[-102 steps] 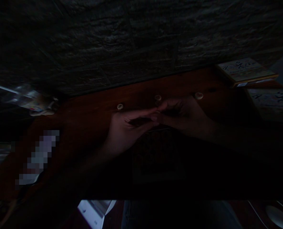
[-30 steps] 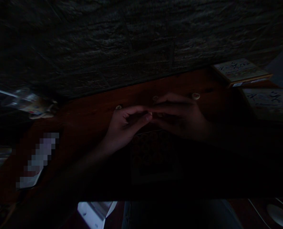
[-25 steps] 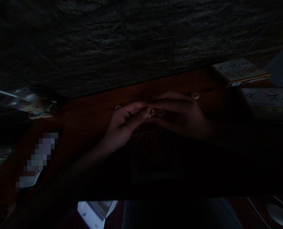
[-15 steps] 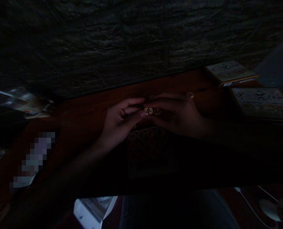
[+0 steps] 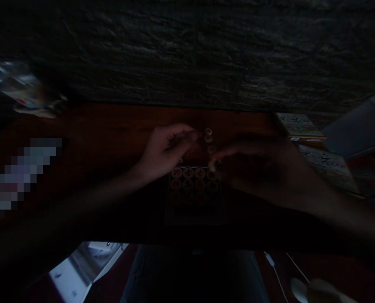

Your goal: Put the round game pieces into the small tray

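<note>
In dim light, my right hand [image 5: 269, 168] reaches in from the right, thumb and fingertips pinched on a round Chinese chess piece [image 5: 213, 164]. The piece is tilted and blurred at the tray's far right corner. My left hand [image 5: 166, 147] is curled beyond the tray, thumb and fingers drawn together; whatever may be in them is hidden. Between my arms lies a shallow tray [image 5: 195, 219] with rows of round wooden pieces [image 5: 188, 172] marked with characters. Its near part is almost black. Several loose pieces [image 5: 208, 134] lie on the table past the tray.
Two flat printed boxes [image 5: 301, 125] lie at the right, by the stone wall [image 5: 174, 59]. A clear plastic package [image 5: 26, 90] stands at the far left, with a pixelated patch below it. An open white box [image 5: 76, 269] and a white cable [image 5: 277, 269] are below the table edge.
My hands have parted from around one piece; the right has moved right and toward me, with a piece at the tray's corner. The view has turned slightly.
</note>
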Motion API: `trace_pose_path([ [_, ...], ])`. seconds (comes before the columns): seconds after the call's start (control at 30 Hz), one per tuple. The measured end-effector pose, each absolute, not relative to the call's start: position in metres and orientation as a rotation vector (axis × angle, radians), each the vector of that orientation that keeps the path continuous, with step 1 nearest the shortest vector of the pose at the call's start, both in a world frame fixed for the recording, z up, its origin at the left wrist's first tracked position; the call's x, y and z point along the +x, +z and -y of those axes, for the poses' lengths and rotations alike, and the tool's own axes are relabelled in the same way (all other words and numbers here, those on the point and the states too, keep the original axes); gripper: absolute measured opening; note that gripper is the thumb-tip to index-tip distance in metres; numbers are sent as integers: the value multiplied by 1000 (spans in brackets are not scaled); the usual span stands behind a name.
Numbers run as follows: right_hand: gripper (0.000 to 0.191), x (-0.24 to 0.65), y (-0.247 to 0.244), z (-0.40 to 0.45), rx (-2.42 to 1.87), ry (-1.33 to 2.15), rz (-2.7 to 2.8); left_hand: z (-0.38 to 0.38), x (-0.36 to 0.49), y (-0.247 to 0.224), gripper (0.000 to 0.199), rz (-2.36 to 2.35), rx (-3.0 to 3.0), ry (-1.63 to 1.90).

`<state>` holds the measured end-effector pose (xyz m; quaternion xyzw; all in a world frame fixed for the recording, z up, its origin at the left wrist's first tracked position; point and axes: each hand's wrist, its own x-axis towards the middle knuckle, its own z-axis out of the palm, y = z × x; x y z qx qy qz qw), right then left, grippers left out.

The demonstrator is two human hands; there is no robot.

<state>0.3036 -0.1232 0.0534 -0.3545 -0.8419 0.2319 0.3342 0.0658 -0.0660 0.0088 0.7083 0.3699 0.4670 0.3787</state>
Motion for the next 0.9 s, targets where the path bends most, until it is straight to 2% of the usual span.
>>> trace_pose_path([
  [0.17,31,314,46,158,-950,556,2357,67,67,9,18,-900,1843,1177],
  [0.3,22,311,44,169,-873,379,2465,66,66,10,11,-906,1842,1169],
  [0.53,38,301,39,167,-836,286,2566,66,68,13,9,-875,1765,1165],
  [0.77,26,308,28,168,-889,402,2593,67,70,16,13,-868,1754,1164],
  [0.9,31,307,27,169,-885,415,2578,66,69,13,9,-875,1749,1166],
])
